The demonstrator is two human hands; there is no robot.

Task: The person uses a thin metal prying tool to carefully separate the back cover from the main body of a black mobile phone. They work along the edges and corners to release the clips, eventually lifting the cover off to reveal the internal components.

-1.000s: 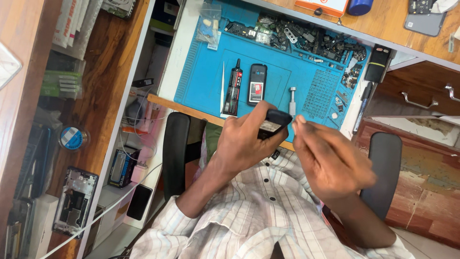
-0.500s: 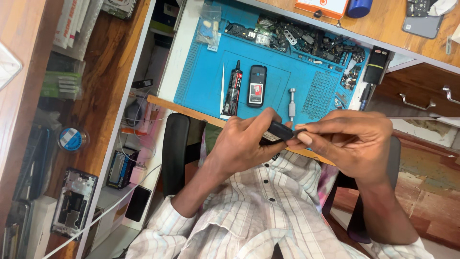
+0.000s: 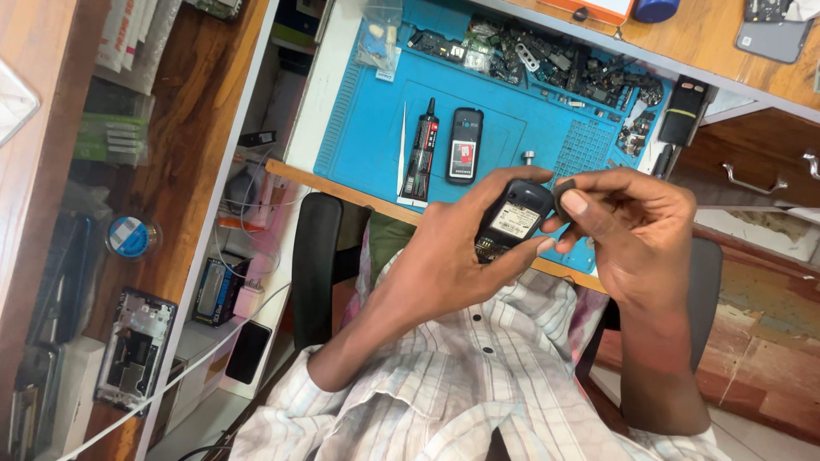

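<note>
Black phone [image 3: 512, 220], back open, gripped by both hands [image 3: 444, 265] [image 3: 636, 230].

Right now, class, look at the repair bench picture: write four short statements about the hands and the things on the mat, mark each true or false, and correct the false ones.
1. The left hand holds a small dark phone with its back open. True.
2. The right hand rests flat on the mat. False: it is raised beside the phone, pinching a small dark piece.
3. The work mat is red. False: it is blue.
4. A black glue tube lies beside a second phone on the mat. True.
</note>
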